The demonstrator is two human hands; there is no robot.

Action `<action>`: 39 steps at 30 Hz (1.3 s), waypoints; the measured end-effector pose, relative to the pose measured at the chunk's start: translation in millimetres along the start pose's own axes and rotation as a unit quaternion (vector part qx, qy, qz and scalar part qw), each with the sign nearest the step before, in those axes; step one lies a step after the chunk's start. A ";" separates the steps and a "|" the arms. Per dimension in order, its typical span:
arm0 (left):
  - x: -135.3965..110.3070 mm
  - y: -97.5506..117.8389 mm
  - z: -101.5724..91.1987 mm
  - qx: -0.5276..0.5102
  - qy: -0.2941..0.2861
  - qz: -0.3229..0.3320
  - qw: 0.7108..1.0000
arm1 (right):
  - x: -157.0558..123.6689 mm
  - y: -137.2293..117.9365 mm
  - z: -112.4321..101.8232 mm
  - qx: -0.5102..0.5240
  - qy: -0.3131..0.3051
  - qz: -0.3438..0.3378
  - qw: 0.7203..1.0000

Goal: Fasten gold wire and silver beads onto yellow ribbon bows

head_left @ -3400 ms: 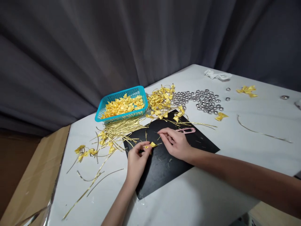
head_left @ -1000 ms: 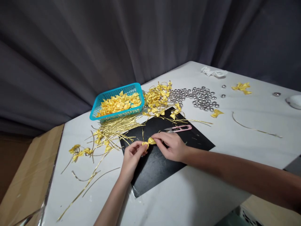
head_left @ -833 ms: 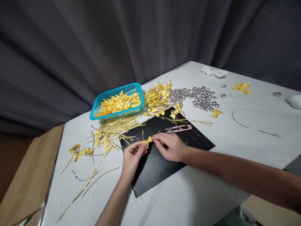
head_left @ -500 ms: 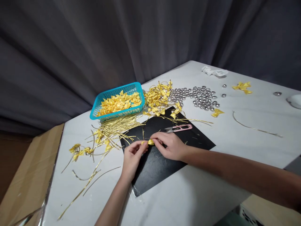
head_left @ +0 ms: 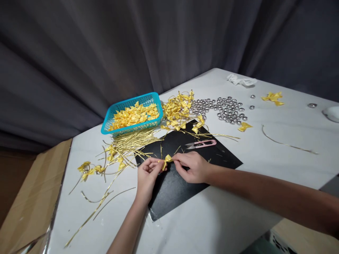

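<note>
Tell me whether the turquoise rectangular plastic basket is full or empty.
Partly full: inside the turquoise basket, a heap of yellow satin bows rises toward the rim, while mesh shows bare along the far wall.

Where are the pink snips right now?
In the head view, right of centre, the pink snips lie on the black mat, just beyond the right hand.

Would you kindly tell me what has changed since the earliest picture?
The right hand has come nearer the yellow bow, and its fingers now pinch at the bow's right end; the blades of the pink-handled snips, covered earlier, now show. The left hand still holds the bow; the blue basket and silver beads stay put.
</note>
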State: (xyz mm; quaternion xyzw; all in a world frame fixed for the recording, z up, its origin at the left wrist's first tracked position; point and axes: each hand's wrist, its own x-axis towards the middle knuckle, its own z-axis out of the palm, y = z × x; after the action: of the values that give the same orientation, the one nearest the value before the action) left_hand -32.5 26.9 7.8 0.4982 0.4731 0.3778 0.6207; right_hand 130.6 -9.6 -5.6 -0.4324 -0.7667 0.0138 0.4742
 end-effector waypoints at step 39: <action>0.2 -6.3 -1.6 -0.018 0.019 0.015 1.000 | -1.5 2.9 3.4 -0.001 -0.059 0.008 0.998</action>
State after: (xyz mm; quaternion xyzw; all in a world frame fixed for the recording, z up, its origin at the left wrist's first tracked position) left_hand -34.1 26.1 1.6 0.4866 0.4709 0.4049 0.6145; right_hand 130.2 -7.5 -9.8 -0.4372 -0.7901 0.0426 0.4276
